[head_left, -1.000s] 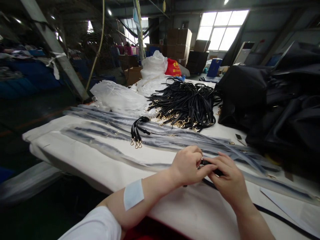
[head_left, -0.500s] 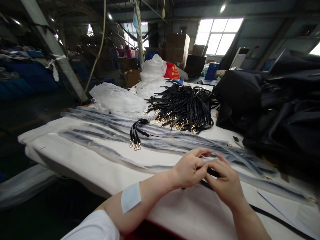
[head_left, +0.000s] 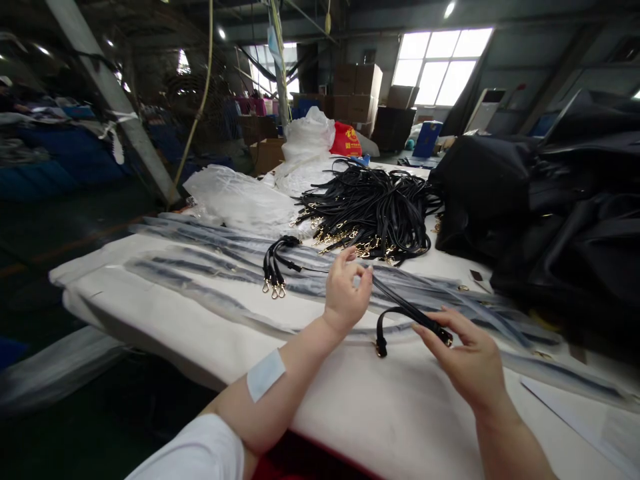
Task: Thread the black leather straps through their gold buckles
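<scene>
So the right hand [head_left: 465, 357] has a black strap [head_left: 407, 308] pinched between thumb and fingers, right by a gold-coloured fitting. The strap is over the near part of the table [head_left: 360, 407], running up and left from that grip, plus one short end that curls over and hangs down left of the fingers. Left hand [head_left: 347, 290] is out at the strap's other end, fingers curled, thumb up by the fingertips; honestly can't tell if it's gripping or just touching. The hands are well apart. Just left of the left hand there's a small bunch of straps [head_left: 273, 263] with gold clips, lying on long plastic-wrapped strips [head_left: 200, 287]. Behind that sits a big tangled strap pile [head_left: 380, 207], between crumpled clear plastic [head_left: 240, 197] and a heap of black material [head_left: 490, 187].
</scene>
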Tool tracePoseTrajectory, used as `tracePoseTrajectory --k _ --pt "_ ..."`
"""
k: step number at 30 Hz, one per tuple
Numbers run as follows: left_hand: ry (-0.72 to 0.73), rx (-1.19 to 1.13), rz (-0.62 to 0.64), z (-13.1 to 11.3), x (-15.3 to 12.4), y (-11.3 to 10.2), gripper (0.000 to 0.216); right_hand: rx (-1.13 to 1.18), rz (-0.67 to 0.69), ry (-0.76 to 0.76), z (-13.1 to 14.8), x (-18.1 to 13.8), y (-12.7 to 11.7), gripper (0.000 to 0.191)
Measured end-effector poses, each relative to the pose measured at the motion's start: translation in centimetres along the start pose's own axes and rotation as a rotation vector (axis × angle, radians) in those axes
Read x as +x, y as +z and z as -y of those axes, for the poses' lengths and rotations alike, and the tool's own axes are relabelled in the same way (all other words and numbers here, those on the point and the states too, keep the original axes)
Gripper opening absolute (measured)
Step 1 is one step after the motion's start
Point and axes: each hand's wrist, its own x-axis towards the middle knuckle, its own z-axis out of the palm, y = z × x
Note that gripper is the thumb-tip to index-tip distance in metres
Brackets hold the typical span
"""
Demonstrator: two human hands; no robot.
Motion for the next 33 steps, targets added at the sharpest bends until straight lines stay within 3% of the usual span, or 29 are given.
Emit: tracePoseTrajectory --k 1,2,5,7,9,11,17,19,25,29,33 --pt "0.033 0.041 -0.016 -0.2 -0.3 0.1 0.021 0.004 0.008 0.006 0.0 -0.1 0.1 0.020" --pt "0.081 0.058 0.013 -0.6 -0.7 0.2 0.031 0.012 0.027 0.012 0.0 -0.1 0.2 0.020" --pt "0.186 0.001 0.376 -1.8 -2.2 0.8 0.062 0.054 0.117 0.001 0.1 -0.2 0.3 0.016" --pt "0.108 -0.012 0.631 -2.4 -2.9 1.2 0.060 0.061 0.140 -0.005 0.1 -0.2 0.4 0.018" --pt "-0.024 0.001 0.703 -2.6 -2.9 1.2 0.052 0.043 0.121 0.017 -0.1 -0.1 0.4 0.022" --pt "-0.088 -0.001 0.596 -2.4 -2.2 0.5 0.048 0.010 0.106 0.061 -0.2 0.1 0.3 0.025" --pt "-0.107 0.108 -0.064 -1.3 2.0 -3.9 0.039 -0.065 0.209 0.054 -0.7 0.1 0.7 0.023" --pt "-0.094 0.192 -0.183 -1.0 2.7 -5.5 0.033 -0.091 0.237 0.032 -1.1 -0.1 0.9 0.021" --pt "-0.015 0.477 -0.118 0.8 4.1 -11.4 0.028 -0.154 0.185 0.041 -2.9 -0.1 0.6 0.024" --pt "0.012 0.979 0.120 4.0 7.3 -18.0 0.028 -0.099 0.180 0.065 -3.5 0.3 0.1 0.029" --pt "-0.028 1.181 0.223 6.6 10.6 -24.7 0.024 -0.084 0.187 0.134 -5.0 0.2 0.1 0.031"
